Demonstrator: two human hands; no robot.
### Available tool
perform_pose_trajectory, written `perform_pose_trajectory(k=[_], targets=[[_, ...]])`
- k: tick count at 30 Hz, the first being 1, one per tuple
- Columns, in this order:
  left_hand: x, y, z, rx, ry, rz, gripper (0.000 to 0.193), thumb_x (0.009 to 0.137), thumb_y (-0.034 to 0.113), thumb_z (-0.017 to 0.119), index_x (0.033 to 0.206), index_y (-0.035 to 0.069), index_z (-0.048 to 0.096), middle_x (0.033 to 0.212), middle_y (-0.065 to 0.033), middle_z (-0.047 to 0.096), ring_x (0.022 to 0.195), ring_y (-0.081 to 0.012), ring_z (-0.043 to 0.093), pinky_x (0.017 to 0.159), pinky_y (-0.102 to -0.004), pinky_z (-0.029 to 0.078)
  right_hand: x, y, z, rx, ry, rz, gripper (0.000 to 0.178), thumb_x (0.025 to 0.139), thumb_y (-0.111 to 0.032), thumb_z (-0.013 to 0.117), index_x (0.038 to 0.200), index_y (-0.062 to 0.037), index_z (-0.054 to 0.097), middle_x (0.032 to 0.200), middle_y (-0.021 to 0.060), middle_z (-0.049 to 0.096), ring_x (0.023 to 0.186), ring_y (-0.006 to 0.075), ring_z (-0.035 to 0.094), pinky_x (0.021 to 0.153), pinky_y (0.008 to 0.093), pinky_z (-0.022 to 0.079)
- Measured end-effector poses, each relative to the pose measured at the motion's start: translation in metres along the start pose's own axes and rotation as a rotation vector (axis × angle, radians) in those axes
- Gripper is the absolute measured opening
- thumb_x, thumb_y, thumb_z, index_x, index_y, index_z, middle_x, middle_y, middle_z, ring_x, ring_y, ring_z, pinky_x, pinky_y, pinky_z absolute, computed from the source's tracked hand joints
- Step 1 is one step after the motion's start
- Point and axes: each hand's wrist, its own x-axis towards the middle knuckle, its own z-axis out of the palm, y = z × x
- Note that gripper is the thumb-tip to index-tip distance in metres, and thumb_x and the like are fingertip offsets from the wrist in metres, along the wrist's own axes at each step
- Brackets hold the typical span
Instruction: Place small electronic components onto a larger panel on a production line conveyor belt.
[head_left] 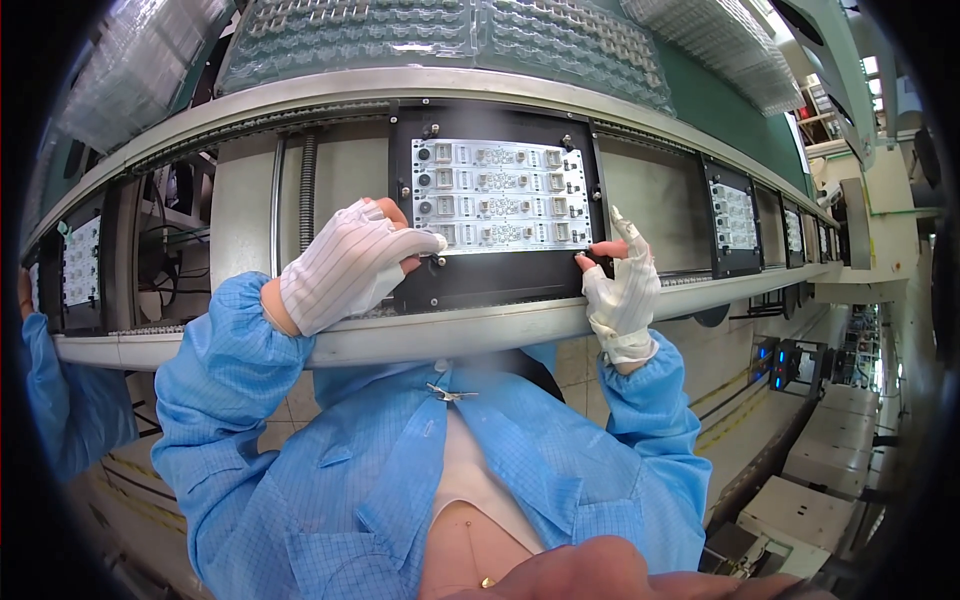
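- The white circuit board panel (505, 195), made of four strips stacked from near to far, lies flat in the middle of a black carrier (500, 290) on the conveyor line.
- The person's left hand (352, 255), in a striped white glove with bare fingertips, is at the panel's near left corner; index finger and thumb bend toward each other there, but one cannot tell whether this grip is clamped on anything.
- The right hand (622, 295), gloved likewise, is at the near right corner, thumb and index finger close to the carrier's edge and another finger raised; whether its grip holds a small part cannot be told.
- The near rail (480, 338) runs between the person's body and the carrier.
- Beyond the far rail (500, 86), clear plastic trays (350, 40) rest on a green desk (725, 105).
- A second loaded carrier (736, 262) sits to the right, and another (98, 300) to the left, beside a co-worker's blue sleeve (75, 400).
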Motion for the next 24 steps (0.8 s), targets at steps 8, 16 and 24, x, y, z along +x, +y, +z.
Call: perform_pose_trajectory(k=[8,16,24], targets=[[-0.005,-0.002,-0.002,0.060,-0.064,0.032,0.029,0.079,0.006,0.072,0.107,0.011,0.070,0.086,-0.0064,0.064,0.086,-0.0260,0.061,0.076,-0.0379,0.049,-0.002,-0.003,0.000,-0.100,0.018,-0.073,0.062,0.074,-0.001,0.076,0.132,-0.0068,0.057,0.089,0.0055,0.072,0.087,0.0264,0.067,0.083,0.0391,0.053],[-0.002,0.002,-0.014,0.128,-0.077,0.066,0.030,0.074,0.005,0.071,0.104,0.009,0.071,0.087,-0.0069,0.068,0.091,-0.0258,0.064,0.080,-0.0359,0.050,0.011,0.005,-0.001,-0.018,-0.059,-0.151,0.061,0.073,0.000,0.076,0.131,-0.0056,0.058,0.094,0.0079,0.072,0.088,0.0274,0.067,0.081,0.0384,0.053],[0.028,0.025,-0.018,0.199,0.047,-0.263,0.026,0.071,0.003,0.074,0.094,0.014,0.074,0.075,-0.0065,0.063,0.072,-0.0263,0.063,0.067,-0.0401,0.050,0.078,0.048,-0.014,0.154,-0.203,-0.358,0.049,0.072,0.008,0.069,0.118,-0.0084,0.069,0.099,0.0114,0.070,0.093,0.0323,0.064,0.082,0.0400,0.052]])
